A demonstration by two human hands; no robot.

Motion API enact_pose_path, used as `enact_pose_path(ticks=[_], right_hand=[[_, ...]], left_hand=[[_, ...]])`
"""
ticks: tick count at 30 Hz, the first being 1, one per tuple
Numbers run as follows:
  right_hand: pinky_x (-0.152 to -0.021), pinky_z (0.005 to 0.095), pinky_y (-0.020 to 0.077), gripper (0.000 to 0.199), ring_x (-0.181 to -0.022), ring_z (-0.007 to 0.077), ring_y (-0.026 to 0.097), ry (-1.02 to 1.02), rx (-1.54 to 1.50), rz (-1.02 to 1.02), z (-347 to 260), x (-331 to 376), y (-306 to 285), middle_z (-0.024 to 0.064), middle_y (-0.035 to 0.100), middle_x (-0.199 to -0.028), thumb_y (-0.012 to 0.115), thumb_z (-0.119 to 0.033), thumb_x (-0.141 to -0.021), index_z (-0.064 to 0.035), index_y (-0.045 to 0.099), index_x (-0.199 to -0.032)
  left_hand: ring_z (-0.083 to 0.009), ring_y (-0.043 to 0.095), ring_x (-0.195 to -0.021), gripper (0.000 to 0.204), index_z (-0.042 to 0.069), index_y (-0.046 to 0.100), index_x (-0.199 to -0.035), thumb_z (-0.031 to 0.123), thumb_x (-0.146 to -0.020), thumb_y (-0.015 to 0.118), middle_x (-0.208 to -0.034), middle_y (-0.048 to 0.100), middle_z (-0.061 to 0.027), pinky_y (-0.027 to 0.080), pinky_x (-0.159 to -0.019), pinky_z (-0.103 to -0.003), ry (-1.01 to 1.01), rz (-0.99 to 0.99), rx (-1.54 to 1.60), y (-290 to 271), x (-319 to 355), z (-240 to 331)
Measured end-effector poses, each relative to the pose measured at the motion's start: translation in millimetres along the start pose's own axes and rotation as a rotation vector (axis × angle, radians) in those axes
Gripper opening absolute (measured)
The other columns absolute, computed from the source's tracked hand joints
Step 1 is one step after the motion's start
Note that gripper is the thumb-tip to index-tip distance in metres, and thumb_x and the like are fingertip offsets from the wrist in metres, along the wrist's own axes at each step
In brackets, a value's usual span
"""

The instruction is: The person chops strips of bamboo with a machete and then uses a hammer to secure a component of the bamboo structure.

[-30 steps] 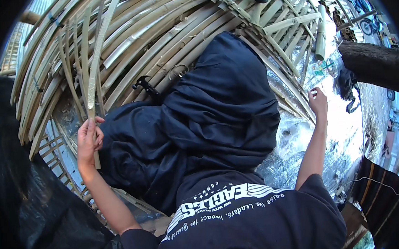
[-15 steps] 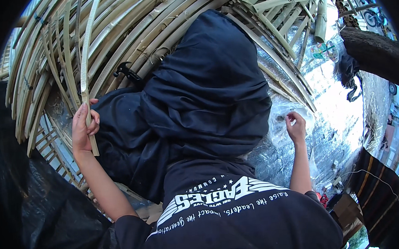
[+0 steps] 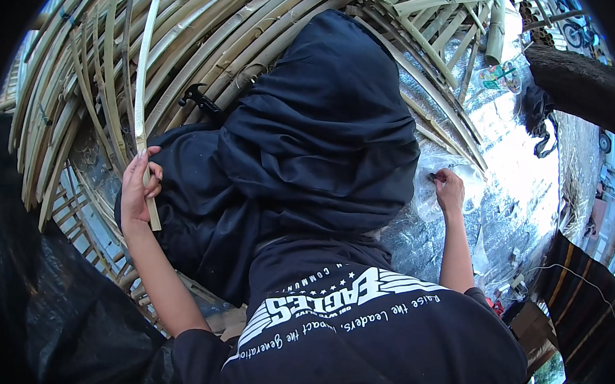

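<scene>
The right hand (image 3: 450,189) has dropped. A second ago it was stretched high toward the bamboo slats near the rim; now it sits low on a clear plastic bag (image 3: 439,184) lying on the crinkled silver foil sheet (image 3: 505,201), its fingers pinched shut on something small and dark. I cannot tell what that small piece is, and the bag's contents are too washed out by glare to make out.

The left hand (image 3: 138,190) has barely shifted. It keeps its fingers wrapped around the lower part of 1 pale bamboo strip (image 3: 143,96), which stands nearly upright and runs up across the curved bamboo frame (image 3: 241,34). The strip's bottom end pokes out below the hand, and its top end reaches up near the frame's upper bands. So the strip appears to be held in place against the frame while the other hand goes to the bag, which I would judge is for picking something up.

Between the 2 arms hangs a big dark hooded garment (image 3: 318,135), covering much of the middle view. A black clamp-like tool (image 3: 200,100) lies on the slats just above the garment's left shoulder. Off to the upper right, a clear plastic bottle (image 3: 499,76) with a green label rests beside a thick bamboo pole (image 3: 498,25).
</scene>
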State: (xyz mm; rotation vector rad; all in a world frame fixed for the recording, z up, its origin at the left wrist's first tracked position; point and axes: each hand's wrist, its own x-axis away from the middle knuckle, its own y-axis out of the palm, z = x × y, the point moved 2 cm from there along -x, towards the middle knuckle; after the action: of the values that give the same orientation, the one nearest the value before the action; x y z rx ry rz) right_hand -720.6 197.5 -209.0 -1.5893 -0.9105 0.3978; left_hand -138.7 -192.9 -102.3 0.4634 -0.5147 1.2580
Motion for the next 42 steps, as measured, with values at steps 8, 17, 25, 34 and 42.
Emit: enact_pose_path(ticks=[8, 17, 25, 34, 42], right_hand=[[-0.079, 0.0377, 0.0534, 0.021, -0.083, 0.0269, 0.071, 0.044, -0.149, 0.069, -13.0, -1.2, -21.9, 0.0124, 0.073, -0.087, 0.072, -0.003, -0.082, -0.005, 0.067, -0.103], [-0.084, 0.0289, 0.0576, 0.03, -0.089, 0.0193, 0.071, -0.109, -0.8, 0.371, -99.6, -45.5, -84.2, 0.012, 0.07, -0.097, 0.066, 0.007, -0.091, 0.0007, 0.059, -0.12], [-0.086, 0.0297, 0.0571, 0.019, -0.096, 0.0202, 0.071, -0.667, -1.104, 0.246, -347.2, -117.1, -100.9, 0.0126, 0.072, -0.102, 0.057, 0.014, -0.091, 0.004, 0.071, -0.1], [-0.087, 0.0436, 0.0546, 0.021, -0.092, 0.0385, 0.068, -0.807, -0.575, 0.033, -538.9, -145.7, 42.8, 0.022, 0.07, -0.103, 0.062, -0.007, -0.084, 0.0039, 0.074, -0.098], [-0.083, 0.047, 0.0566, 0.063, -0.1, 0.0398, 0.064, -0.692, -0.31, 0.002, -549.0, -80.2, 108.1, 0.0166, 0.052, -0.117, 0.089, -0.021, -0.069, -0.0006, 0.051, -0.115]], left_hand=[[-0.0011, 0.036, -0.045, 0.034, 0.003, 0.056, -0.123, 0.032, -0.105, 0.053, -0.076, 0.058, -0.0019, 0.031, -0.042, -0.018, 0.047, 0.08, -0.117, 12.4, 4.4, -1.3], [0.001, 0.036, -0.049, 0.026, 0.007, 0.059, -0.115, 0.029, -0.103, 0.058, -0.068, 0.047, 0.0078, 0.026, -0.04, -0.019, 0.128, 0.31, -0.386, 5.3, 7.4, 16.6], [-0.018, 0.069, -0.076, 0.036, -0.006, 0.064, -0.112, 0.027, -0.097, 0.065, -0.087, 0.073, -0.0149, 0.051, -0.07, -0.032, 0.464, 0.487, -0.734, -13.6, 14.2, 40.7], [-0.0462, 0.066, -0.09, 0.034, -0.001, 0.064, -0.106, 0.031, -0.094, 0.066, -0.093, 0.069, -0.0261, 0.053, -0.075, -0.049, 0.835, 0.484, -0.851, -13.3, -93.5, 53.8], [-0.0456, 0.067, -0.09, 0.036, 0.003, 0.063, -0.11, 0.038, -0.098, 0.059, -0.093, 0.07, -0.0253, 0.053, -0.076, -0.052, 0.786, 0.614, -0.892, -13.2, -111.5, 11.0]])
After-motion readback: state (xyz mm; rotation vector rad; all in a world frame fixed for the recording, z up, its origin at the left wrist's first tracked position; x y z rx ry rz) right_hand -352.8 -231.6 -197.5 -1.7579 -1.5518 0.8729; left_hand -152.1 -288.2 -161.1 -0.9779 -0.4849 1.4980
